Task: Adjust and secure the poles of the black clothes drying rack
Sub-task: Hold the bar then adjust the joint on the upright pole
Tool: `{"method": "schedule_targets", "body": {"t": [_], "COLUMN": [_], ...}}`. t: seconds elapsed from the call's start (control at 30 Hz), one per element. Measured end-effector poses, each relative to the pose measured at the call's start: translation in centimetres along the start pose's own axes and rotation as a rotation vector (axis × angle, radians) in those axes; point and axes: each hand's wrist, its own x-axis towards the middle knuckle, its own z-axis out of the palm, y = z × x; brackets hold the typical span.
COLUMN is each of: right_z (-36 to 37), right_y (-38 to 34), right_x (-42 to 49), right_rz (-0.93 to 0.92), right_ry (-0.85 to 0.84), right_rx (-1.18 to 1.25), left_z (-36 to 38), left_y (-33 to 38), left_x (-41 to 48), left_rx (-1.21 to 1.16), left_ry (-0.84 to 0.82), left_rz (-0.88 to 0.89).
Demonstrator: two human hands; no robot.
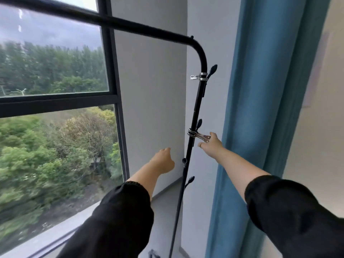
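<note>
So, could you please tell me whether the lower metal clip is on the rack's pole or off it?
On: the lower metal clip grips the upright pole.

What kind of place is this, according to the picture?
Probably a room in a home, on an upper floor: a large dark-framed window looks down on treetops, a blue curtain hangs beside it, and a black clothes drying rack stands in the corner with metal clips on its pole.

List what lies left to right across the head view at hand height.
window → left hand → black rack pole → metal clip on the pole → right hand reaching to the clip → blue curtain
</note>
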Motion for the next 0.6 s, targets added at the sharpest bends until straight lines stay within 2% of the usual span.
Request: {"method": "schedule_targets", "body": {"t": [0.13,0.23,0.37,0.6], "right_z": [1.4,1.9,2.9,4.7], "right_y": [3.3,4.9,6.5,7.5], "right_x": [0.4,1.3,2.2,5.2], "right_rz": [0.088,0.150,0.122,-0.059], "right_ry": [0.066,-0.010,-0.137,-0.182], "right_rx": [0.196,0.319,0.298,0.150], "left_z": [3.3,5.4,8.1,10.5], "left_y": [-1.9,-2.4,-1.9,-1.2], "left_x": [0.6,1.3,2.4,4.7], "left_rx": [-0.064,-0.142,-0.210,-0.223], "left_ry": [-0.090,-0.110,-0.152,-0.180], "left_rz": [-0.044,-0.075,-0.104,-0.096]}}
